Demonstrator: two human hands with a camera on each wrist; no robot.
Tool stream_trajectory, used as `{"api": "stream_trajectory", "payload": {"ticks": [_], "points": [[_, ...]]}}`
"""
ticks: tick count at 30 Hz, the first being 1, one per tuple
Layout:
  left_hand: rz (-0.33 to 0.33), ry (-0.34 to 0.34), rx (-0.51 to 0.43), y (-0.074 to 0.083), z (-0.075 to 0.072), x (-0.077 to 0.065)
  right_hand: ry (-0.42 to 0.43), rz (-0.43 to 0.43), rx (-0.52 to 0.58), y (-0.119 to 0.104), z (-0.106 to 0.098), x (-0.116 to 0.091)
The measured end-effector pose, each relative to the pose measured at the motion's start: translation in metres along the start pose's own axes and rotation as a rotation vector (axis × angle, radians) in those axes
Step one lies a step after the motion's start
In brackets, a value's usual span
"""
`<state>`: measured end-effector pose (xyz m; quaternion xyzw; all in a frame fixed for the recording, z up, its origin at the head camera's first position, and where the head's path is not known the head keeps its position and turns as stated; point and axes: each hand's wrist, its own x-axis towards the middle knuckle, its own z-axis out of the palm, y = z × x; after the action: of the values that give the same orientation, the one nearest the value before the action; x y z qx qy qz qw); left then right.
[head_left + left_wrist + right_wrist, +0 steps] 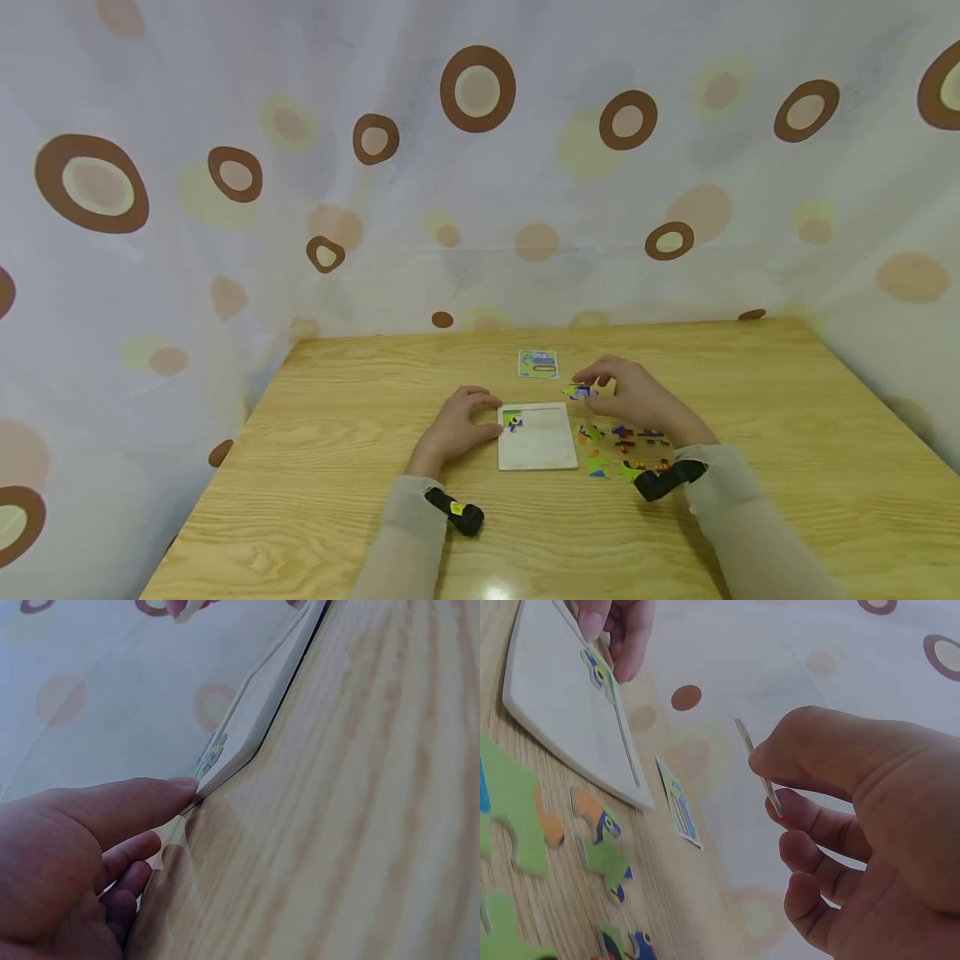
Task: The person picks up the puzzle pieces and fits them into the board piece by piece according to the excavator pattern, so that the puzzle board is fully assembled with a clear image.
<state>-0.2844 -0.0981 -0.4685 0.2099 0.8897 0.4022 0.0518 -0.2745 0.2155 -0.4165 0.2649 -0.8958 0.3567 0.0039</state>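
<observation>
basically, what counts is how the puzzle piece (582,392) sits against the white tray (537,442): in the head view it's between one and two o'clock from the tray's middle, just off that corner, its longer side running roughly nine to three. the right wrist view shows it edge-on, slanting from eleven to five and raised off the bench (315,517). the right hand (633,396) pinches it between thumb and forefinger, so that's the nearer hand. the left hand (457,429) touches the tray's edge between nine and ten o'clock; i can't tell whether it's clamped or just resting there. the corner piece (513,419) lies in the tray at ten o'clock, between eight and nine from the held one. loose pieces (591,433) spread from three to four o'clock of the tray, and a picture card (538,364) lies at twelve. as for writing, the yellow label (456,507) on the left wrist camera (468,519) is too small to read, and i can't make out any brand.
</observation>
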Motion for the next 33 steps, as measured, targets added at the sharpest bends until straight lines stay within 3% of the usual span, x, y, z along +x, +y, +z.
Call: {"api": "stream_trajectory", "payload": {"ticks": [16,33], "points": [[-0.025,0.002,-0.021,0.002,-0.001,0.001,0.004,-0.022,0.006,-0.016,0.019,0.023],[-0.029,-0.001,-0.009,0.001,0.000,0.001,-0.085,0.011,0.041,-0.019,0.035,0.029]]}}
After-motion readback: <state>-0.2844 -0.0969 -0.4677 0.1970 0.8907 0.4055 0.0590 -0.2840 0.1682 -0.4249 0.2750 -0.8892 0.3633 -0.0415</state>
